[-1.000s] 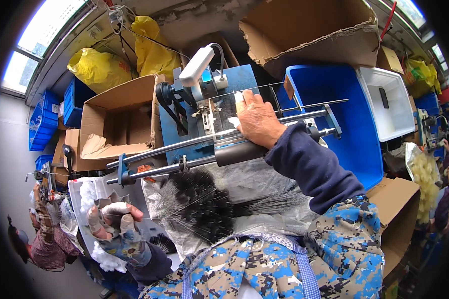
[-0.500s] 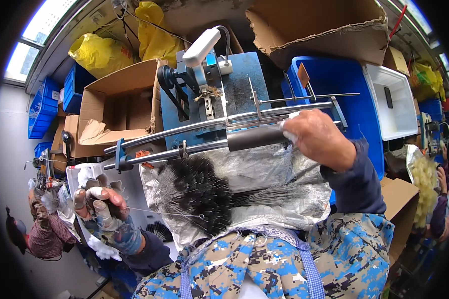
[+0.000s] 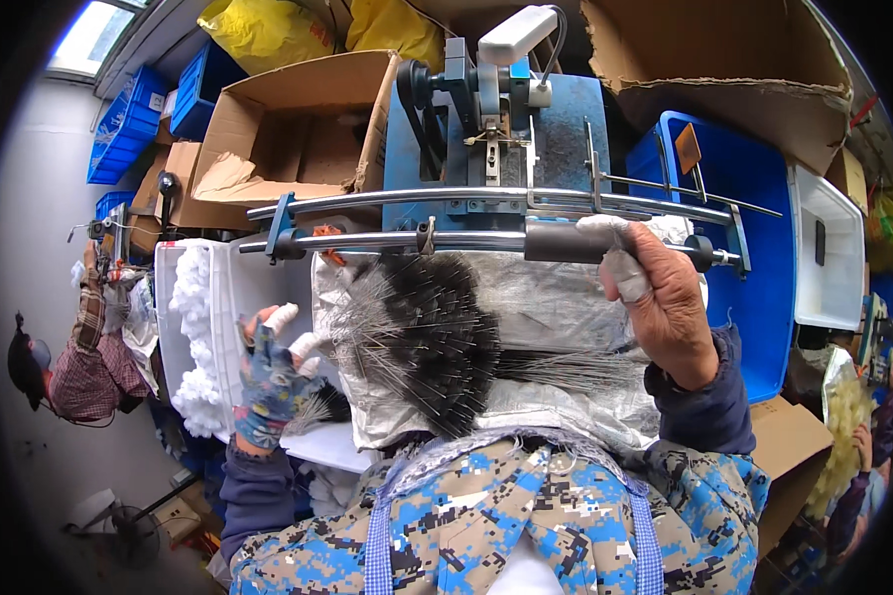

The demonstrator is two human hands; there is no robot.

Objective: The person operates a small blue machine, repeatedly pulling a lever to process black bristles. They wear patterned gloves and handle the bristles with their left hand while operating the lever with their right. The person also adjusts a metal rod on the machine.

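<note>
Dark grey sleeve (image 3: 561,241) sat on the lower steel rod (image 3: 357,244) of the blue bench machine (image 3: 571,109); my right hand (image 3: 660,293) was closed around the sleeve's right end. Half a second earlier my left hand (image 3: 273,372) held a looped wire; at this point its fingers were spread, no wire visible, so likely free. Wire-stemmed black brushes (image 3: 432,337) lay on a silvery sheet (image 3: 585,297). Beyond: blue tub (image 3: 749,347) right, cardboard box (image 3: 375,124) left, a co-worker (image 3: 89,372) farther left.
</note>
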